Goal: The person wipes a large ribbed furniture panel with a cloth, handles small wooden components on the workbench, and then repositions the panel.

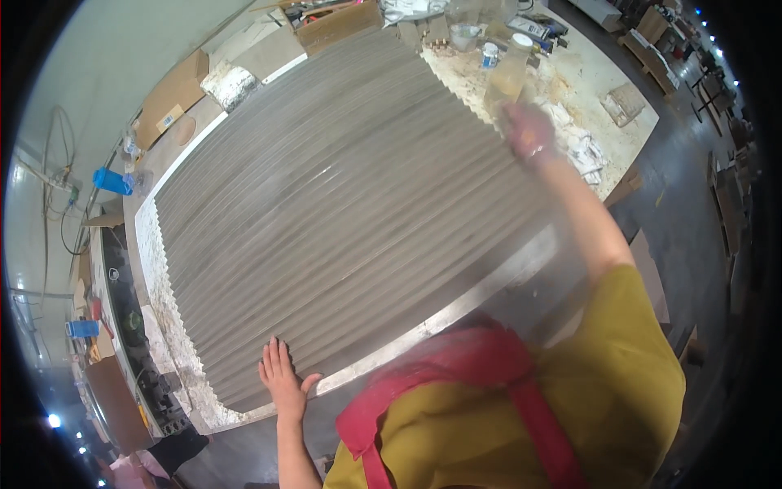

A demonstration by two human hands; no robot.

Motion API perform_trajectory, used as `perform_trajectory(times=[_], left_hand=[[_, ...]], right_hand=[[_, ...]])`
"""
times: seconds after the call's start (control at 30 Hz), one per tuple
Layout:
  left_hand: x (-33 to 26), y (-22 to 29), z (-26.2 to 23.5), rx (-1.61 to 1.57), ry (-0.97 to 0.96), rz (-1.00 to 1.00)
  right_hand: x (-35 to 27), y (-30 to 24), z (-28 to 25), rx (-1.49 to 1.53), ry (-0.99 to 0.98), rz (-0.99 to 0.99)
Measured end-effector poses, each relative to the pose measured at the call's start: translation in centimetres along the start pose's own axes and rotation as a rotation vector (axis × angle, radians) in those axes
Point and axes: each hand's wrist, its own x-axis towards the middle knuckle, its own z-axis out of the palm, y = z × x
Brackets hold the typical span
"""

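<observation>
A large grey-brown panel with a ribbed surface [342, 187] and zigzag side edges lies across the worktable. My left hand [283, 379] rests flat on its near left edge, fingers stretched and thumb out to the side. Reaching over the panel's right edge, my right hand [531, 134] is smeared by motion and looks reddish. Its fingers cannot be made out, nor whether it holds anything. Just beyond it stands a clear jar [510, 72] with a pale lid and yellowish contents. A crumpled white cloth [577, 143] lies beside that hand.
On the right side of the stained table [570, 77] are a small white-and-blue container [489, 55], a clear tub [465, 37] and a worn block [622, 104]. Cardboard boxes [173, 98] line the far left edge. A blue bottle [112, 181] stands at the left.
</observation>
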Motion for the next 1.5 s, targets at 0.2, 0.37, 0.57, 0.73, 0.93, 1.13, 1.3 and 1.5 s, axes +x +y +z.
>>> perform_trajectory(times=[0.2,0.37,0.57,0.73,0.93,1.13,1.3,1.5], left_hand=[[-1.1,-0.4,0.3,-0.013,-0.003,-0.039],[-0.6,-0.2,0.0,-0.017,0.024,-0.016],[0.3,0.6,-0.8,-0.015,-0.019,-0.017],[-1.1,0.2,-0.4,-0.006,-0.023,-0.055],[-1.6,0.6,0.8,0.032,0.069,-0.097],[-3.1,2.0,2.8,0.082,0.314,-0.38],[-3.9,0.9,4.4,-0.045,0.425,-0.349],[-4.0,1.9,3.4,0.014,0.358,-0.407]], right_hand=[[-5.3,-8.8,1.6,0.154,0.093,-0.345],[-2.1,1.5,-0.5,-0.052,-0.001,0.022],[-10.9,-26.8,5.8,0.82,0.436,-0.695],[-10.0,-24.0,0.6,0.632,-0.64,-0.448],[-5.1,3.6,-0.9,-0.041,-0.106,0.197],[-9.5,-8.9,-3.7,0.254,-0.311,-0.268],[-10.0,0.6,-1.2,-0.046,0.028,-0.072],[-10.1,-8.8,0.0,0.142,0.161,-0.443]])
